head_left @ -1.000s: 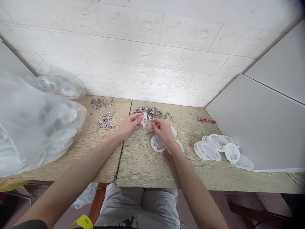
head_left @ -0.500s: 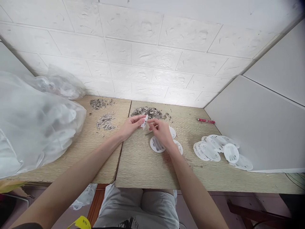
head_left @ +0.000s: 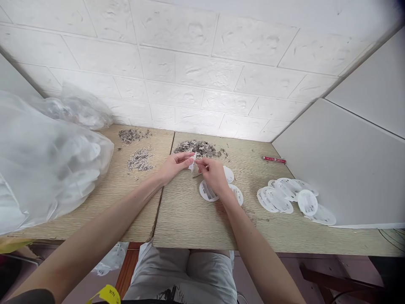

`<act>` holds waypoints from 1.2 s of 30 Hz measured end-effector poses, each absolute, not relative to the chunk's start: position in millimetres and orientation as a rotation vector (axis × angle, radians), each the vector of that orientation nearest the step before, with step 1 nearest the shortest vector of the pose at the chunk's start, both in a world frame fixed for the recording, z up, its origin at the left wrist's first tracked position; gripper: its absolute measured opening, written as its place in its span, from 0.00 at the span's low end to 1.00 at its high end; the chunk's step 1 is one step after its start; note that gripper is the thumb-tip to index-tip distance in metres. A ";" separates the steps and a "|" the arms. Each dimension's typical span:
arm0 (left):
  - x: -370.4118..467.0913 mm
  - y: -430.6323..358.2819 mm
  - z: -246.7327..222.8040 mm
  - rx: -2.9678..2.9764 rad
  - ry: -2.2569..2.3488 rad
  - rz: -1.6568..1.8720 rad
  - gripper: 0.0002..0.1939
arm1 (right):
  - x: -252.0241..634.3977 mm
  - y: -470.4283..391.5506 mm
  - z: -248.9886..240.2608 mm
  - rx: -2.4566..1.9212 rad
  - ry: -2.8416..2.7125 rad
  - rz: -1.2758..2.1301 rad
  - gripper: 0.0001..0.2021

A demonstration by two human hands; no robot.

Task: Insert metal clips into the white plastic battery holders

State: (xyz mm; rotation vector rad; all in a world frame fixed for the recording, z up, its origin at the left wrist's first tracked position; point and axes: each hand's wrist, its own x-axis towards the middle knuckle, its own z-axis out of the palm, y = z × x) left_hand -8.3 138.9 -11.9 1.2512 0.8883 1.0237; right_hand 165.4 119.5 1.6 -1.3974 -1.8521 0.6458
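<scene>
Edge-on to me, a white round plastic disc [head_left: 194, 162] is pinched between the thumb and fingers of my left hand [head_left: 174, 168]. My right hand [head_left: 213, 172] meets the disc's right face with its fingertips pressed together; whatever they hold is too small to make out. Under and beside my right hand lie several white discs with slots, one at the front [head_left: 208, 191] and another at the right [head_left: 236, 194]. Just behind my hands is a heap of small metal pieces [head_left: 198, 147].
Two more piles of small metal parts, a darker one [head_left: 129, 136] and a lighter one [head_left: 140, 159], lie left of the table seam. A large plastic bag of discs [head_left: 63, 169] fills the left side. Overlapping discs [head_left: 275, 199] and a red pen-like tool [head_left: 274, 159] are at right.
Both hands stay at nearly the same spot. The disc has turned slightly in my left hand, and my right fingertips have shifted a little against it.
</scene>
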 end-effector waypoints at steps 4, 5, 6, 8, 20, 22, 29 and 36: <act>-8.8 139.6 -12.7 1.269 0.880 1.021 0.25 | 165.8 119.6 1.6 -1.396 -1.881 0.605 0.11; -9.1 140.3 -13.8 1.260 0.877 1.018 0.25 | 165.6 119.7 1.3 -1.397 -1.888 0.593 0.11; -9.4 140.9 -14.9 1.248 0.872 1.014 0.25 | 165.4 119.8 0.9 -1.398 -1.893 0.582 0.11; -9.5 142.0 -16.0 1.212 0.856 1.019 0.24 | 164.8 120.6 0.2 -1.390 -1.893 0.577 0.11; -8.4 142.8 -4.6 0.970 0.693 1.087 0.15 | 168.8 124.9 1.2 -1.356 -1.753 0.828 0.08; -8.9 143.0 -5.6 0.974 0.690 1.082 0.16 | 167.6 124.3 1.0 -1.379 -1.763 0.813 0.08; -7.1 142.9 -6.7 0.956 0.728 1.098 0.19 | 165.0 122.4 3.4 -1.461 -1.785 0.746 0.08; -6.9 141.9 -9.6 0.985 0.787 1.109 0.21 | 163.2 121.5 -0.3 -1.487 -1.802 0.666 0.08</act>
